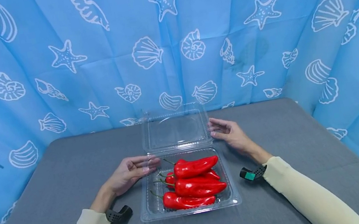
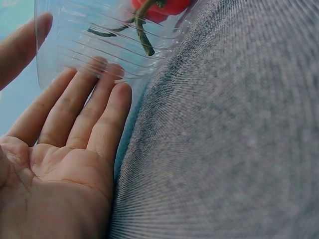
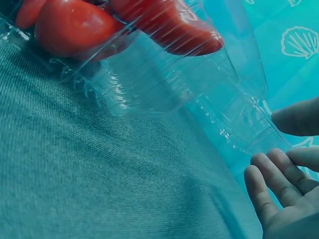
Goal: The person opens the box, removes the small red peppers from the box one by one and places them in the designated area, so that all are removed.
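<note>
Grey table (image 1: pixel 101 153), blue seashell curtain (image 1: pixel 168 46) behind, left hand (image 1: pixel 129 174) loose at clear box (image 1: pixel 191 210), can't tell if right hand (image 1: pixel 232 134) grips lid (image 1: pixel 176 131)

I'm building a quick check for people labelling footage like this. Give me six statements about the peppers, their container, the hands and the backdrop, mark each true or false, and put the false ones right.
1. The clear lid is open, at the far side of the tray. True.
2. The peppers lie outside the tray. False: they lie inside it.
3. The right hand is at the lid's side edge. True.
4. The left hand is wrapped around a pepper. False: its fingers are at the tray's side and hold no pepper.
5. The stems point toward the left hand's side. True.
6. The curtain is plain white. False: it is blue with white shells and starfish.
</note>
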